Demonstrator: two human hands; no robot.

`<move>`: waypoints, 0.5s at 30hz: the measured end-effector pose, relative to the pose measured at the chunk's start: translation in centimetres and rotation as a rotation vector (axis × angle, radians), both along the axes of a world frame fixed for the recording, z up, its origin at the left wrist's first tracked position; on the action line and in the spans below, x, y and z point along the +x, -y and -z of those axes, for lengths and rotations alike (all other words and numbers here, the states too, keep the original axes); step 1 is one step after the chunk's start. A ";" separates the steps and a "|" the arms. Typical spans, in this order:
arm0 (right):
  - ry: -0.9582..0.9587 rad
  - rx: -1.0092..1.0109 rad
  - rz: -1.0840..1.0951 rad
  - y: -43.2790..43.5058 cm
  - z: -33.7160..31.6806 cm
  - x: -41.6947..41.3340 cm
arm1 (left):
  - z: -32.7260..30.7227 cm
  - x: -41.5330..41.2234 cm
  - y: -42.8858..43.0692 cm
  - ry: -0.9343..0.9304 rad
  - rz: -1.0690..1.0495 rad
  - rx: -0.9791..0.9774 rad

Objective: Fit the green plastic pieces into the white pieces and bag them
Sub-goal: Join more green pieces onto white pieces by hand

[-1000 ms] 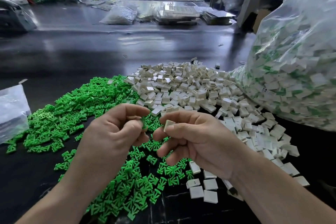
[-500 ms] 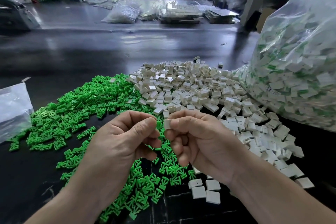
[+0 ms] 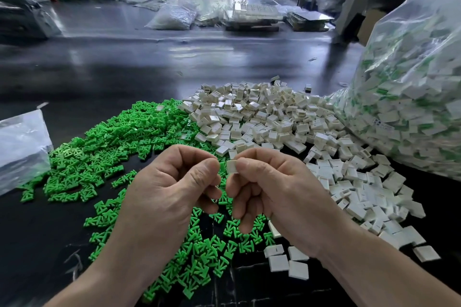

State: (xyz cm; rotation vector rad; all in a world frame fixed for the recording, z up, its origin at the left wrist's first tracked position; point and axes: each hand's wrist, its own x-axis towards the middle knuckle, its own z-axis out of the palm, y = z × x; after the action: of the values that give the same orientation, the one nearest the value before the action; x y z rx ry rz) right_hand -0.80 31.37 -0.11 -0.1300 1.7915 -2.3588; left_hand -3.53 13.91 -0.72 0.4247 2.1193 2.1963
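My right hand (image 3: 272, 189) pinches a small white square piece (image 3: 232, 166) between thumb and forefinger. My left hand (image 3: 169, 189) is curled right beside it and pinches a green piece (image 3: 222, 168), of which only a sliver shows at the white piece's left edge. Both hands hover above a spread of loose green pieces (image 3: 112, 152) on the black table. A heap of white pieces (image 3: 269, 119) lies behind and to the right. A large clear bag (image 3: 409, 97) at the right holds many fitted white-and-green pieces.
A folded clear plastic bag (image 3: 22, 147) lies at the left edge. Several white pieces (image 3: 287, 259) sit near my right wrist. Farther back on the dark table (image 3: 124, 62) are more bags and stacked trays (image 3: 252, 16); a metal post (image 3: 354, 0) stands at the back right.
My two hands have come together, so the green piece in the left now meets the white piece in the right. The view has shifted slightly.
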 end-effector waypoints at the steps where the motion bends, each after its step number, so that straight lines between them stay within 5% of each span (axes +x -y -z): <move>1: -0.010 0.016 -0.003 0.0 0.0 0.0 | 0.0 0.0 0.1 -0.007 -0.002 -0.012; 9: -0.081 0.181 0.044 -0.1 0.3 0.3 | 0.1 0.0 0.2 -0.047 0.002 -0.050; 15: -0.059 0.100 0.023 0.1 0.3 0.3 | 0.1 0.4 -0.2 -0.070 -0.016 -0.024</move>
State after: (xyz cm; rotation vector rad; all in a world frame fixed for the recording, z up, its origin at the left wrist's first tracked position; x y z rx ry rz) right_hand -0.53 31.26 -0.43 -0.1686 1.9435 -2.2980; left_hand -3.15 14.13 -0.85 0.4921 2.1884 2.1938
